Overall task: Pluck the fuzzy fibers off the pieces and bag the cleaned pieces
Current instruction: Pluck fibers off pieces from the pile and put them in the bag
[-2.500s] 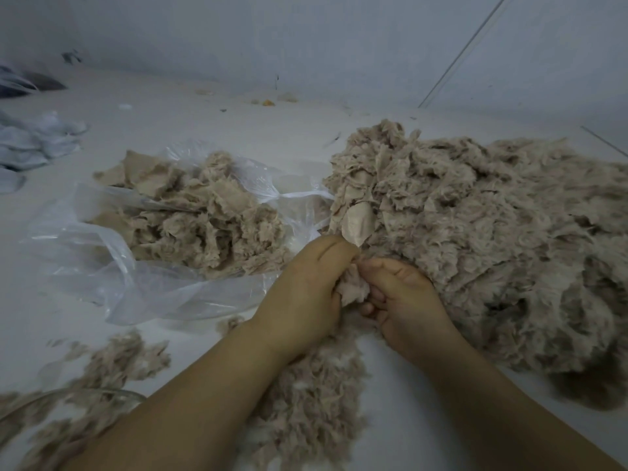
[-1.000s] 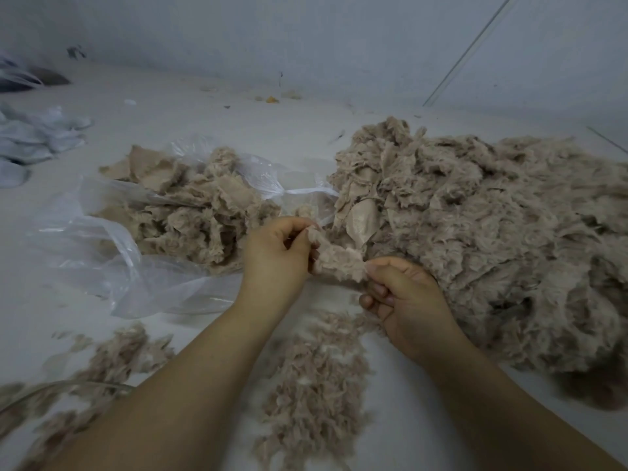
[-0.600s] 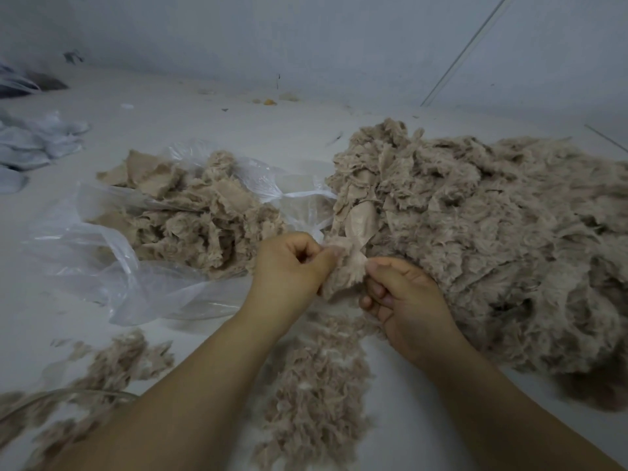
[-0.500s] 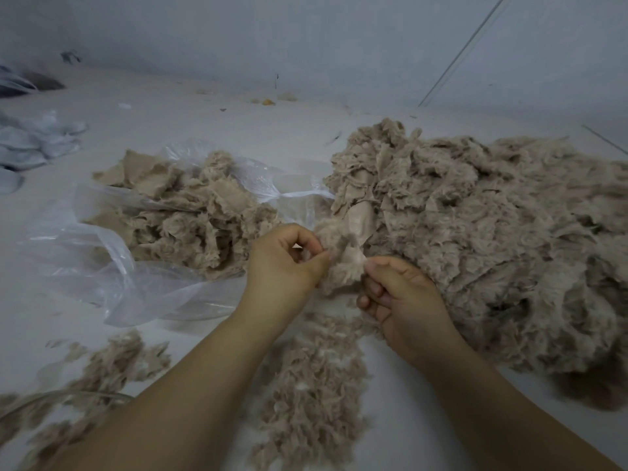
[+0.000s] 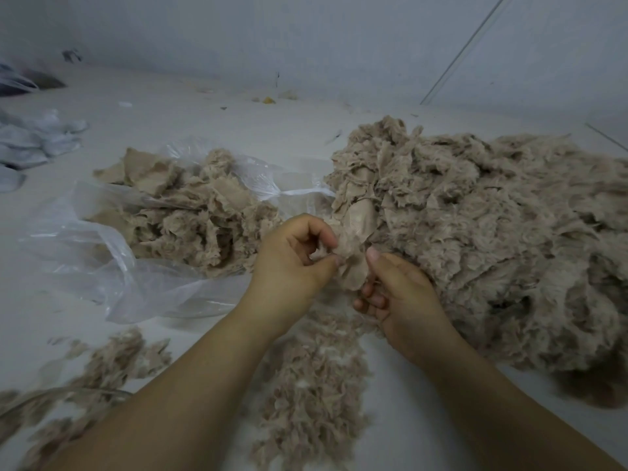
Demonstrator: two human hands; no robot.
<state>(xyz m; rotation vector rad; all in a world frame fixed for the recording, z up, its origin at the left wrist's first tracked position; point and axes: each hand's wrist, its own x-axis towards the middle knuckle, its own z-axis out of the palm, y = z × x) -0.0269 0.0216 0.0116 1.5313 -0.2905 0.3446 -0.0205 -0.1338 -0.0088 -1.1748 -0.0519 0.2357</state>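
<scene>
A small beige fuzzy piece [image 5: 351, 266] is held between both hands at the centre. My left hand [image 5: 292, 263] pinches its left edge with thumb and curled fingers. My right hand [image 5: 397, 290] grips its right side, thumb up against it. A large heap of fuzzy beige pieces [image 5: 492, 232] lies right behind my right hand. A clear plastic bag [image 5: 112, 266] lies open to the left, with a mound of pieces [image 5: 190, 215] in it. Plucked fibers [image 5: 312, 385] are strewn on the surface under my forearms.
More loose fiber clumps [image 5: 85, 375] lie at the lower left. Crumpled pale bags [image 5: 30, 144] sit at the far left edge. A wall rises close behind, with small debris [image 5: 268, 100] along its foot.
My left hand has kept tugging at the piece, pulling away to the left and returning, while my right hand stays in place holding it. The piece now hangs more folded between the hands.
</scene>
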